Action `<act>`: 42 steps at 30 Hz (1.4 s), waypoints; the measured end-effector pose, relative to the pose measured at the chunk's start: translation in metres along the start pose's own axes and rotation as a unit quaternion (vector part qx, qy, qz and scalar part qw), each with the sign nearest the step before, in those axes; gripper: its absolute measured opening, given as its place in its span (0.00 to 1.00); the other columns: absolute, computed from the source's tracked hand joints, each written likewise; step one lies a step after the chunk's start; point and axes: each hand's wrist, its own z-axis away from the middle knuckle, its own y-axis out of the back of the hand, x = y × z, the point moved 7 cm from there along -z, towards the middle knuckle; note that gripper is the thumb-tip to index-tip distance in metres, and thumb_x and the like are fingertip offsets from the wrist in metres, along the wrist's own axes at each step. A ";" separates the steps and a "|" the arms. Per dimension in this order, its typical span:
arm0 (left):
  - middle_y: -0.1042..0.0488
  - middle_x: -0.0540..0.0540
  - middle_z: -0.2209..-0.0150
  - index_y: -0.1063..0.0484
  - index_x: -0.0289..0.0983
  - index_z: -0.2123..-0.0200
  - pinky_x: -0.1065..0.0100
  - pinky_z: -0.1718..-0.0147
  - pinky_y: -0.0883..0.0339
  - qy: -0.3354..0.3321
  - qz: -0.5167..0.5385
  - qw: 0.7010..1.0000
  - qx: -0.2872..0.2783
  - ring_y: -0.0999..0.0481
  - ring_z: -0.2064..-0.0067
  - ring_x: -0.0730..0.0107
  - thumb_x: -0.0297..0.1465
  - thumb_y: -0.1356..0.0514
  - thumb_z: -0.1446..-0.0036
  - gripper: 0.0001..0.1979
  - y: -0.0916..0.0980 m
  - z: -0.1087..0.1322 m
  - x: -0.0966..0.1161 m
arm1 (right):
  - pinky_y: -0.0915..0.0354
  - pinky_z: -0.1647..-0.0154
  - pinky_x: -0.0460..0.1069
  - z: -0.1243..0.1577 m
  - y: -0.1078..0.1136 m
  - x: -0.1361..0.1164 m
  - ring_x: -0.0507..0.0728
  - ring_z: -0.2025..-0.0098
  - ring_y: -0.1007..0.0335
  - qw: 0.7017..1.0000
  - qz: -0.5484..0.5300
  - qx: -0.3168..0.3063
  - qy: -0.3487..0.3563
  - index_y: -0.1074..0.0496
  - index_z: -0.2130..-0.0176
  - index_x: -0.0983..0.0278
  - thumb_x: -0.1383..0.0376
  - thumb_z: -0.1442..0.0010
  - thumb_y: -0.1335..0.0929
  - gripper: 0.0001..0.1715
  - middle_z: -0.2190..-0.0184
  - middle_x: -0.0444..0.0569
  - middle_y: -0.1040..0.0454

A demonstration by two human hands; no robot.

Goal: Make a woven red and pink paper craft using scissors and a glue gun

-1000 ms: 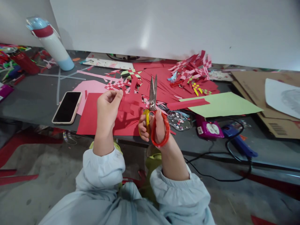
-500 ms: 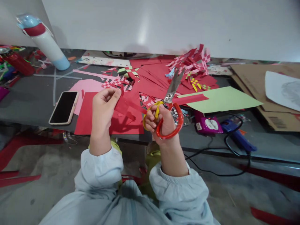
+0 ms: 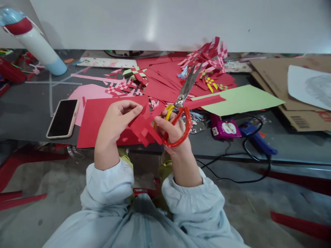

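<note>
Pinched between the thumb and fingers of my left hand [image 3: 113, 124] is a piece of red paper [image 3: 141, 125] cut into strips along its right side. My right hand [image 3: 172, 129] is closed around scissors [image 3: 184, 93] with one yellow and one red handle loop. The blades point up and away from me, nearly together. Fingertips of my right hand also reach the ends of the cut strips; whether they grip them I cannot tell. Below both hands lies a larger red sheet [image 3: 90, 120] on the dark table [image 3: 28, 117].
A phone [image 3: 62, 119] lies left, with a bottle [image 3: 38, 44] behind it. Red paper [image 3: 162, 82] and woven pink-red strips [image 3: 207, 57] are heaped at the back. To the right are a green sheet [image 3: 235, 100], a purple device [image 3: 224, 127], a blue tool [image 3: 260, 139] and cardboard [image 3: 279, 79].
My right hand has moved left with the scissors, up to the strips of the red paper. My left hand has shifted slightly right relative to the table, and the paper now shows more fully.
</note>
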 end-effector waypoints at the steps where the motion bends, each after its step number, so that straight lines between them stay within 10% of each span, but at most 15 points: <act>1: 0.22 0.47 0.70 0.22 0.35 0.71 0.71 0.65 0.32 0.001 0.000 1.000 0.001 0.26 0.67 0.71 0.39 0.31 0.53 0.12 0.000 0.000 0.000 | 0.53 0.85 0.44 0.000 -0.001 -0.001 0.43 0.85 0.51 1.000 0.002 -0.004 0.002 0.38 0.70 0.61 0.61 0.61 0.22 0.24 0.82 0.33 0.40; 12: 0.21 0.47 0.68 0.22 0.36 0.69 0.71 0.64 0.30 -0.004 0.017 1.000 -0.017 0.24 0.65 0.70 0.41 0.30 0.54 0.15 -0.004 0.001 -0.001 | 0.58 0.86 0.45 -0.001 -0.008 -0.001 0.44 0.87 0.54 0.996 0.007 -0.083 -0.012 0.48 0.81 0.60 0.61 0.56 0.23 0.30 0.89 0.34 0.48; 20: 0.24 0.46 0.73 0.24 0.36 0.60 0.72 0.77 0.31 0.111 0.123 0.986 -0.016 0.25 0.75 0.71 0.59 0.53 0.42 0.34 -0.003 -0.001 -0.009 | 0.53 0.85 0.43 -0.007 0.002 -0.005 0.44 0.85 0.53 0.998 -0.045 -0.014 0.033 0.39 0.78 0.62 0.60 0.57 0.23 0.22 0.88 0.33 0.47; 31: 0.26 0.51 0.78 0.26 0.37 0.73 0.71 0.76 0.31 0.096 0.098 0.984 -0.116 0.28 0.77 0.74 0.39 0.31 0.53 0.12 -0.031 0.008 -0.011 | 0.52 0.84 0.45 -0.005 0.001 -0.010 0.45 0.85 0.50 0.996 0.007 0.032 0.086 0.41 0.76 0.61 0.60 0.55 0.25 0.21 0.87 0.33 0.45; 42: 0.27 0.52 0.79 0.26 0.36 0.75 0.73 0.78 0.32 0.046 0.170 0.976 0.130 0.29 0.78 0.76 0.38 0.27 0.61 0.15 0.003 -0.002 -0.013 | 0.56 0.86 0.43 0.000 -0.007 0.006 0.44 0.85 0.52 0.997 0.040 -0.062 -0.020 0.40 0.70 0.60 0.51 0.50 0.27 0.23 0.80 0.36 0.39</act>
